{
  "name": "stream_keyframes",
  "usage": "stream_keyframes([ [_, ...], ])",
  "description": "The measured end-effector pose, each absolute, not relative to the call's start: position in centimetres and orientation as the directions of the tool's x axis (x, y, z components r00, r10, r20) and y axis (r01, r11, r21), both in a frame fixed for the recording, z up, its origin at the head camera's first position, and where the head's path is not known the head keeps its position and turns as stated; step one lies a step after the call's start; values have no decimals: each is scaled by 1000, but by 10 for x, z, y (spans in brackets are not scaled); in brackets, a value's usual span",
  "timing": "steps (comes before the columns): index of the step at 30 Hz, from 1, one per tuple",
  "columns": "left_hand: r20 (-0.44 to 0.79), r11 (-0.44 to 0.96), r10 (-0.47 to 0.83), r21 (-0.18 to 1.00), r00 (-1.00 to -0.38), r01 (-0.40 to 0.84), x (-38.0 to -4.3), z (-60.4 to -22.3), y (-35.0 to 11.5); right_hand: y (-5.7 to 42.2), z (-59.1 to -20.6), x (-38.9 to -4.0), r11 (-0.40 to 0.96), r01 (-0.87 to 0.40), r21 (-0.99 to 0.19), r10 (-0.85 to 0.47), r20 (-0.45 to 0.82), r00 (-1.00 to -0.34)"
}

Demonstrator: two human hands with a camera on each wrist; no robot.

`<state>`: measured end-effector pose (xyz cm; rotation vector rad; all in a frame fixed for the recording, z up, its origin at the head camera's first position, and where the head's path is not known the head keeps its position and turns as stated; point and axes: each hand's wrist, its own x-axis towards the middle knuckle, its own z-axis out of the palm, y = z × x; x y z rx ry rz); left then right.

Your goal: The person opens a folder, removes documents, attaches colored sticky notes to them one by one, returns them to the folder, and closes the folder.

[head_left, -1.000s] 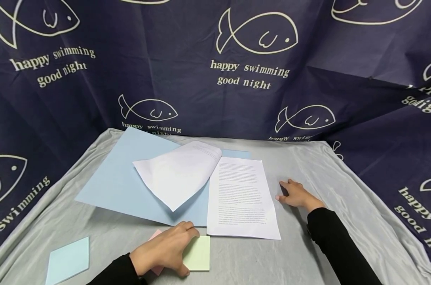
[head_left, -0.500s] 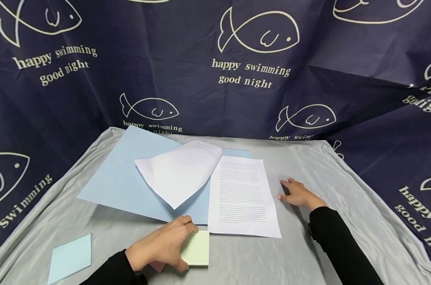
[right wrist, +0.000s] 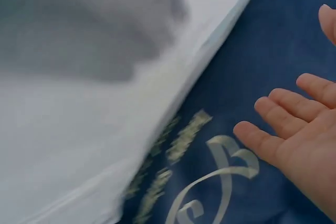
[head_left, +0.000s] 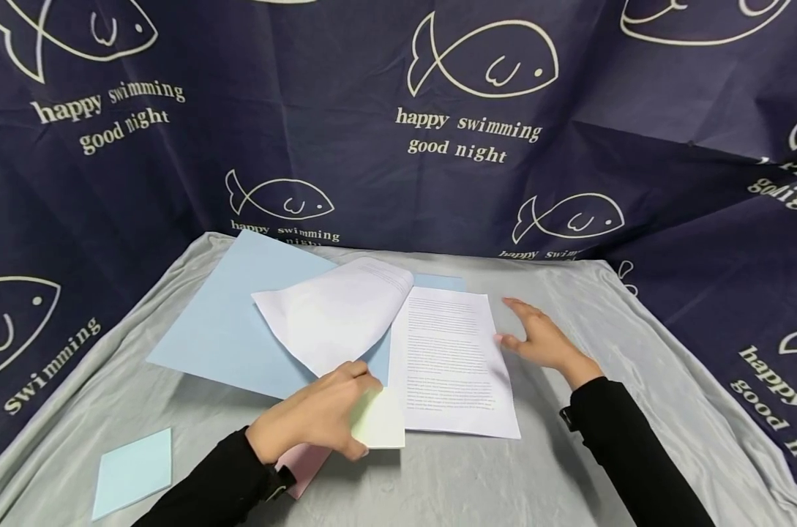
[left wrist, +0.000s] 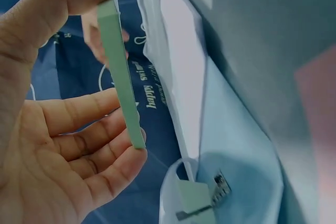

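Note:
My left hand (head_left: pixel 322 411) pinches a pale green sticky note pad (head_left: pixel 383 423) between thumb and fingers. In the left wrist view the pad (left wrist: pixel 122 72) shows edge-on, raised off the cloth. Beneath that hand lies a pink sticky note pad (head_left: pixel 306 467), partly hidden by the wrist. My right hand (head_left: pixel 544 342) hovers at the right edge of the printed sheets (head_left: pixel 447 366), fingers loosely extended and holding nothing; the right wrist view shows its spread fingers (right wrist: pixel 262 142). The sheets lie in an opened light blue folder (head_left: pixel 220 322), with the upper pages (head_left: pixel 335 315) curled over to the left.
A light blue sticky note pad (head_left: pixel 133 472) lies at the front left. Grey cloth (head_left: pixel 675 410) covers the table. Dark blue fabric (head_left: pixel 372 146) with fish drawings and lettering hangs behind and at the sides. A clear plastic piece (left wrist: pixel 170 195) shows low in the left wrist view.
My left hand has lifted the green sticky note pad and moved it forward and slightly right, uncovering more of the pink one. My right hand has risen and shifted left toward the printed sheets.

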<state>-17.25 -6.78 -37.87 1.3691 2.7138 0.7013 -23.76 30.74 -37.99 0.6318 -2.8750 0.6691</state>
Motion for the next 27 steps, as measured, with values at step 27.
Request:
stream_keyframes([
  [27,202,481,805,326,-557,814,-191,-377,-28,193,-384,-174,619,-732,-285,-730,135,-670],
])
